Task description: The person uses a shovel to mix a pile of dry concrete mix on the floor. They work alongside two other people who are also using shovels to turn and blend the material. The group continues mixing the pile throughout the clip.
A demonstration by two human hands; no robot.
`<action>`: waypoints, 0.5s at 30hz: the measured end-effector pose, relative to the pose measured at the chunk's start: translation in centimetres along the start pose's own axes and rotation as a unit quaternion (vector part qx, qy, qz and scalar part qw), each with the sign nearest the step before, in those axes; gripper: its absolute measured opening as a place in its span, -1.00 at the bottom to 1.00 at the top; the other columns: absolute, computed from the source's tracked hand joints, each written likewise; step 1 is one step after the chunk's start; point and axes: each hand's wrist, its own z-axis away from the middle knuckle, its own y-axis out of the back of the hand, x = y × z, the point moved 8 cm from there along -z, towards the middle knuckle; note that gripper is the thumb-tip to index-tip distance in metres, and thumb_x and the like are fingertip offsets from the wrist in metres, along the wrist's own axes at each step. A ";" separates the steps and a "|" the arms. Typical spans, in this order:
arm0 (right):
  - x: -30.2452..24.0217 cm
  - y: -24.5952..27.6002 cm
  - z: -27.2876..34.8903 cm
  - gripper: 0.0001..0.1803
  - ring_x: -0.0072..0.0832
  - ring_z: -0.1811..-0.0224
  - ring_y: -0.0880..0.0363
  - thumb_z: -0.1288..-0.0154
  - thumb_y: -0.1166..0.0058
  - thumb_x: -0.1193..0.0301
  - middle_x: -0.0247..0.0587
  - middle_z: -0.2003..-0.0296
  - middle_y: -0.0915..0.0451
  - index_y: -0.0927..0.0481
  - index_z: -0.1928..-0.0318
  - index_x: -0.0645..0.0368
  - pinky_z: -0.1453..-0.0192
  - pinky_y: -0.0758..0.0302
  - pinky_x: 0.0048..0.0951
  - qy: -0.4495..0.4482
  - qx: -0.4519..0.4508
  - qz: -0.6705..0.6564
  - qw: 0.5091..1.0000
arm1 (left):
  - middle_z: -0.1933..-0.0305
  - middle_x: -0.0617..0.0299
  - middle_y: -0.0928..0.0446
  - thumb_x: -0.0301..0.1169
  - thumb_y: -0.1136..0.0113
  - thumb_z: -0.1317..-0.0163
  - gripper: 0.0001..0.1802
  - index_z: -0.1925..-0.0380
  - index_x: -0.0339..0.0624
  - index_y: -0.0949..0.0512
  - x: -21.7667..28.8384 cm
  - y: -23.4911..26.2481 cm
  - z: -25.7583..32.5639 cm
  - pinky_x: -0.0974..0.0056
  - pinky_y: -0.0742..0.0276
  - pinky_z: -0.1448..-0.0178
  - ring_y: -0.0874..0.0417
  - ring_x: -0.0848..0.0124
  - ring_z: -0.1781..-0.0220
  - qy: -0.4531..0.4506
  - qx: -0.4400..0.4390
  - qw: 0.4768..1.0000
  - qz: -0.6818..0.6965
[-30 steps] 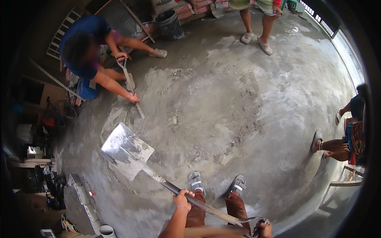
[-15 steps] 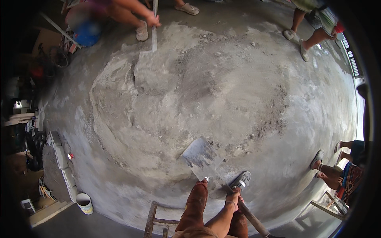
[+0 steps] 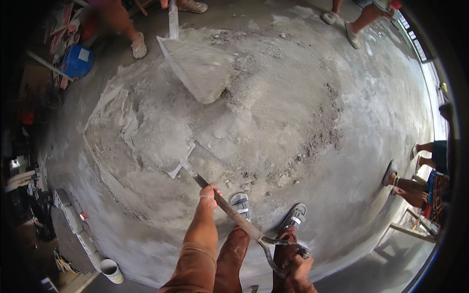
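My left hand [image 3: 210,194] is wrapped round the lower shaft of a shovel [image 3: 233,213]. Behind it, my right hand [image 3: 299,267] grips the dark D-shaped handle by my right leg. The shovel's blade is sunk in a broad heap of grey sand-and-cement-like mix [image 3: 273,107]; only its upper edge and socket show. Across the heap, a co-worker's shovel blade [image 3: 198,73], blurred by motion, lies over the mix. Of that person's hand little shows at the top edge. My sandalled feet stand at the heap's near side.
Other people's legs and clogs [image 3: 138,46] stand around the far and right sides. A blue drum [image 3: 77,61] is at the far left. Concrete blocks [image 3: 73,219] and a white bucket [image 3: 112,271] line the near left. A wooden frame [image 3: 413,232] lies near right.
My shovel has swung left and forward, its blade passing from bare view into the heap. My left hand now holds the lower shaft. The co-worker's shovel blade has come into view over the mix.
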 end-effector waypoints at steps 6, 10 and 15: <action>1.0 12.9 3.7 -0.94 -0.36 0.69 -0.50 -0.07 0.00 0.55 -0.18 0.68 -0.44 -0.47 0.46 0.31 0.64 -0.46 -0.30 -0.050 0.084 0.000 0.995 | 0.62 0.17 -0.38 -0.53 -0.12 -0.03 -0.93 0.52 -0.21 -0.41 -6.2 0.8 11.0 0.14 -0.48 0.56 -0.43 0.30 0.66 -0.011 0.048 0.999 -0.011; 2.9 22.8 6.3 -0.80 -0.43 0.78 -0.36 -0.26 0.04 0.36 -0.28 0.71 -0.38 -0.41 0.53 0.06 0.76 -0.33 -0.36 -0.077 0.121 0.028 0.989 | 0.60 0.15 -0.38 -0.54 -0.17 -0.10 -0.86 0.46 -0.27 -0.38 -8.6 -0.2 19.9 0.19 -0.46 0.65 -0.44 0.32 0.70 -0.100 0.050 0.993 -0.032; 8.1 30.5 5.8 -0.80 -0.42 0.77 -0.36 -0.27 0.05 0.37 -0.28 0.70 -0.38 -0.41 0.52 0.05 0.80 -0.28 -0.35 -0.175 0.084 0.045 0.980 | 0.40 0.02 -0.52 -0.50 -0.33 -0.04 -0.52 0.14 -0.37 -0.25 -9.2 -2.4 29.3 0.14 -0.55 0.38 -0.58 0.24 0.49 -0.166 0.026 0.972 -0.166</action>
